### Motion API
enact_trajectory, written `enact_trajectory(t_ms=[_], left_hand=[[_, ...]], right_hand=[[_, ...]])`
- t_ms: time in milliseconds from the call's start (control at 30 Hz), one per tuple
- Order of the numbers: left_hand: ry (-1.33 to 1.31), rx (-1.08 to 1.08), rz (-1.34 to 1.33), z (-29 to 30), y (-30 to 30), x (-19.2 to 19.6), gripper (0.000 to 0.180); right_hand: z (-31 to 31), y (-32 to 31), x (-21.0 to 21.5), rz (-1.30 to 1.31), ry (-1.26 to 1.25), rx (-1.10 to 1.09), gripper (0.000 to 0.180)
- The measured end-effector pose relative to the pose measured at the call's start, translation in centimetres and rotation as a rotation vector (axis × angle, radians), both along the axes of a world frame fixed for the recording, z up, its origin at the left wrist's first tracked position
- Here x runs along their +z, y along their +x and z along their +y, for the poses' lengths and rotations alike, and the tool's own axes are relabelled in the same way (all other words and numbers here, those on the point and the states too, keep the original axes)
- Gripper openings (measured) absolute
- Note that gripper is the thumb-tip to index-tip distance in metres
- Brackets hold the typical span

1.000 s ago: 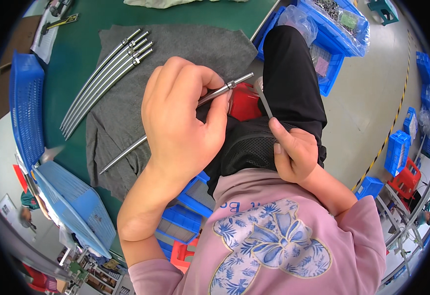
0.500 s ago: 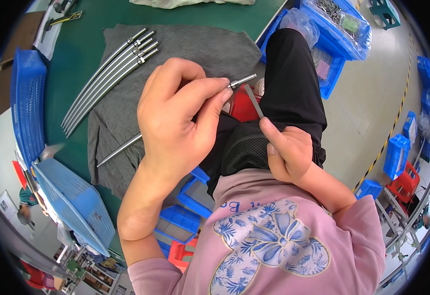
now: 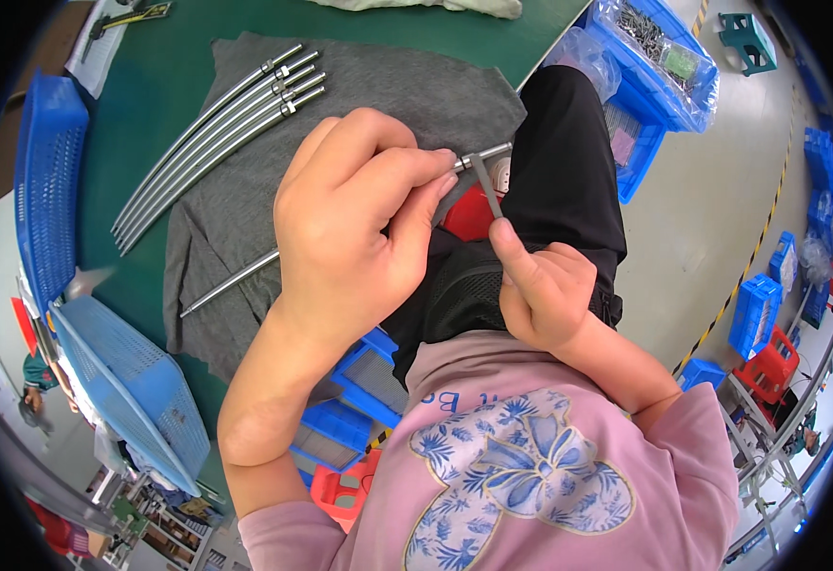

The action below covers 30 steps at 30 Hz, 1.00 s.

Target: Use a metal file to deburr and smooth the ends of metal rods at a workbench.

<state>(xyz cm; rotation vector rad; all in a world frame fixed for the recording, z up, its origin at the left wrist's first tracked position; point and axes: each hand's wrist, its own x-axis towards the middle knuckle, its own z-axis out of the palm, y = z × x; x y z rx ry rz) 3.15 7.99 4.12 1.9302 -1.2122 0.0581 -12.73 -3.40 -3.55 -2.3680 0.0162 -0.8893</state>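
My left hand [image 3: 350, 209] is closed in a pinch around a slim metal rod [image 3: 231, 284]. The rod's collared end sticks out past the fingertips, and its long shaft slopes down-left over a grey cloth [image 3: 416, 90]. In my right hand [image 3: 549, 290] is a narrow flat file [image 3: 489, 190], with the index finger stretched along it. The file's far end crosses the rod beside the collar and appears to touch it. Several similar metal rods [image 3: 216, 143] lie side by side on the cloth and the green table [image 3: 140, 95].
Two blue perforated baskets [image 3: 50, 181] [image 3: 136, 381] stand at the table's left edge. Blue bins [image 3: 659, 114] with small metal parts and plastic bags sit at the upper right. A caliper [image 3: 131, 19] lies at the upper left. A red stool [image 3: 768, 366] stands on the right.
The file has moved up and left, from just off the rod's tip to across the rod near its collar. My left hand keeps its pinch; the whole view has shifted slightly.
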Motion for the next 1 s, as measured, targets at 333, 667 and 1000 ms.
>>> enact_trajectory(t_ms=[333, 667, 1000], left_hand=[[0.024, 0.000, 0.035, -0.2, -0.2, 0.1, 0.016], [-0.008, -0.007, 0.049, -0.2, 0.0, -0.1, 0.015], [-0.024, -0.036, 0.050, -0.6, -0.1, -0.3, 0.014]], right_hand=[[0.4, 2.2, 2.9, 0.033, -0.090, -0.100, 0.063], [-0.3, 0.8, 3.0, 0.144, -0.161, -0.067, 0.056], [-1.1, 2.2, 3.1, 0.080, -0.121, -0.060, 0.060]])
